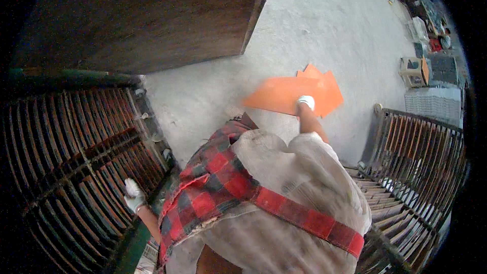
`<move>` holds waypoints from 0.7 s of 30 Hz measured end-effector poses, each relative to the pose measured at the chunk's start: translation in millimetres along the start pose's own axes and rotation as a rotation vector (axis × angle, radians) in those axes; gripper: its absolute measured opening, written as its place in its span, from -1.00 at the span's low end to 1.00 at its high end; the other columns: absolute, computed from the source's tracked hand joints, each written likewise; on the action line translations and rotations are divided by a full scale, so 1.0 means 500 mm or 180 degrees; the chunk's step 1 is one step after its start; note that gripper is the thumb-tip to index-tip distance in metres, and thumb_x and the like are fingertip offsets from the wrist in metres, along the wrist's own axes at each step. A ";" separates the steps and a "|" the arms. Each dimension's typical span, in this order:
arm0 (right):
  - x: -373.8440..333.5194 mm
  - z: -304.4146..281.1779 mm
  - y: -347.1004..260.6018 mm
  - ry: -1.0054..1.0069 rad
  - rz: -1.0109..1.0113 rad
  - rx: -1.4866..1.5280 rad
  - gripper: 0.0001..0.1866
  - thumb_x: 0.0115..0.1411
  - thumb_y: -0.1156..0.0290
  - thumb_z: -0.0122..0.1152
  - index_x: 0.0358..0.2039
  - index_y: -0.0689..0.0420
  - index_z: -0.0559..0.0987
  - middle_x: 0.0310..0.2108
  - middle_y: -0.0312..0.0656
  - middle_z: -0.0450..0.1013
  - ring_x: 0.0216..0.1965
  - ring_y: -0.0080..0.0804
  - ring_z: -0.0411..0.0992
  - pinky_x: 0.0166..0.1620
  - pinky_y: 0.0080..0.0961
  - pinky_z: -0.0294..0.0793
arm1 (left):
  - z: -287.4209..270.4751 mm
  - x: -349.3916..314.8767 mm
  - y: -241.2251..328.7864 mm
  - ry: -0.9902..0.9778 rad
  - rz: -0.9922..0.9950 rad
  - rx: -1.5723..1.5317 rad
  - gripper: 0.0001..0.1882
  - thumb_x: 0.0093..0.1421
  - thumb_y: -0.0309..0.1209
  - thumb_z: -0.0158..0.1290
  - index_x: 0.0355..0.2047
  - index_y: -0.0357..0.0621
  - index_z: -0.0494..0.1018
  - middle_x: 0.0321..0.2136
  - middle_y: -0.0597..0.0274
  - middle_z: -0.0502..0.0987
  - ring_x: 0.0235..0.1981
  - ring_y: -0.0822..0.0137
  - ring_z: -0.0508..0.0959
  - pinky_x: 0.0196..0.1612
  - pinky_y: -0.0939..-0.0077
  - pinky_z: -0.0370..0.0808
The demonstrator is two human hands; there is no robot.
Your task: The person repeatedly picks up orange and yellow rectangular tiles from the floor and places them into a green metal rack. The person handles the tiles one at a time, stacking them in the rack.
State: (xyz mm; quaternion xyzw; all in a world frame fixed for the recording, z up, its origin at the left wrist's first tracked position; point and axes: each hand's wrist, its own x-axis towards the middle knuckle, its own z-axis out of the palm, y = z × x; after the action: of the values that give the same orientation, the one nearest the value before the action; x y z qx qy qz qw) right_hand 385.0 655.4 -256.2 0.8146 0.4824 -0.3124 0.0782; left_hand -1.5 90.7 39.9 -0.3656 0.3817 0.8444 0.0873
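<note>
My right hand (306, 102), in a white glove, grips the near edge of a fanned stack of flat orange sheets (284, 91) in front of me. The upper sheet's left end is smeared by motion, and pointed corners of other sheets stick out behind it. Off to the left, my left hand (134, 195), also gloved in white, is beside a slatted rack (106, 187). Its thumb and fingers look apart, and nothing shows in them. Whether it touches the slats is hard to see.
A large dark panel (142, 20) stands at the upper left. Another slatted rack (411, 157) is on the right, with light pieces between its slats. Beyond it, a cardboard box (414, 71) and stacked grey trays (433, 104) line the grey concrete floor (324, 15).
</note>
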 end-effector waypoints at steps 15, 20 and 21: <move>0.059 0.010 -0.095 -0.1459 -0.2173 -0.2665 -0.68 -0.08 0.16 -0.02 -0.35 0.06 0.46 -0.31 -0.23 0.39 -0.34 -0.31 0.36 -0.35 -0.45 0.36 | -0.331 -0.075 -0.232 0.1240 -0.0049 -0.0817 -0.67 0.12 -0.18 -0.34 -0.31 -0.18 0.21 -0.28 -0.05 0.36 -0.30 0.01 0.40 -0.28 0.15 0.40; -0.098 0.186 -0.388 -0.1997 -0.2881 -0.2818 -0.65 -0.07 0.10 -0.03 -0.34 0.05 0.45 -0.31 -0.25 0.39 -0.36 -0.29 0.35 -0.35 -0.44 0.36 | -0.535 -0.104 -0.327 0.1738 0.0259 -0.1309 -0.71 0.13 -0.21 -0.35 -0.33 -0.16 0.22 -0.39 0.00 0.40 -0.41 0.07 0.42 -0.38 0.17 0.41; -0.143 0.232 -0.447 -0.2016 -0.2980 -0.2843 -0.65 -0.07 0.09 -0.04 -0.34 0.05 0.44 -0.31 -0.25 0.39 -0.37 -0.28 0.35 -0.35 -0.43 0.35 | -0.559 -0.085 -0.325 0.1642 0.0259 -0.1520 -0.71 0.14 -0.21 -0.37 -0.34 -0.14 0.22 -0.44 0.03 0.40 -0.46 0.09 0.42 -0.44 0.21 0.42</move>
State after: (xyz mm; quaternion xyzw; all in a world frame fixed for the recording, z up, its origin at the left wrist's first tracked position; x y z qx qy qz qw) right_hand 124.0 669.9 -267.5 0.2828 0.8169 -0.3073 0.3979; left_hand 252.2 10.9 -148.6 -0.5615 0.1973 0.7924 -0.1336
